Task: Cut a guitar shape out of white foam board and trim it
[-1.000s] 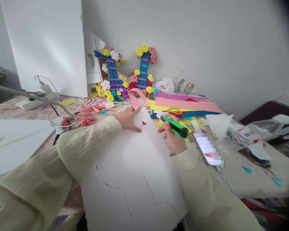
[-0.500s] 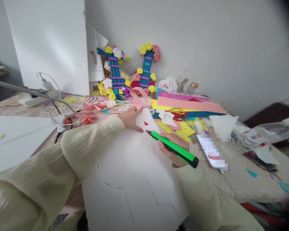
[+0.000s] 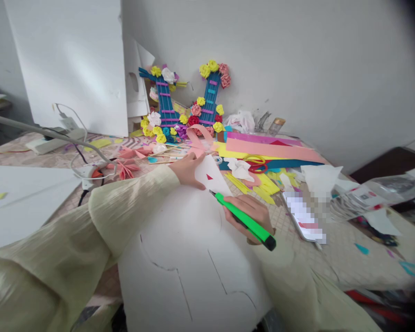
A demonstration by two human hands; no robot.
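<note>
White sheet point(image 3: 193, 276) extends from 6 o'clock to centre. Right hand point(image 3: 258, 210): closed around the green utility knife point(image 3: 245, 218), tip near the left thumb; blade contact cannot be confirmed. Left hand point(image 3: 188, 171): thumb and index finger spread, against the sheet's far left edge. Position the thumb clear of the blade; apply light, even strokes. Bench point(image 3: 349, 258), 3 o'clock: clear plastic packaging point(image 3: 376, 191), contents indistinct. Farther, 1 o'clock: lidded jar point(image 3: 275, 127), contents indistinct.
</note>
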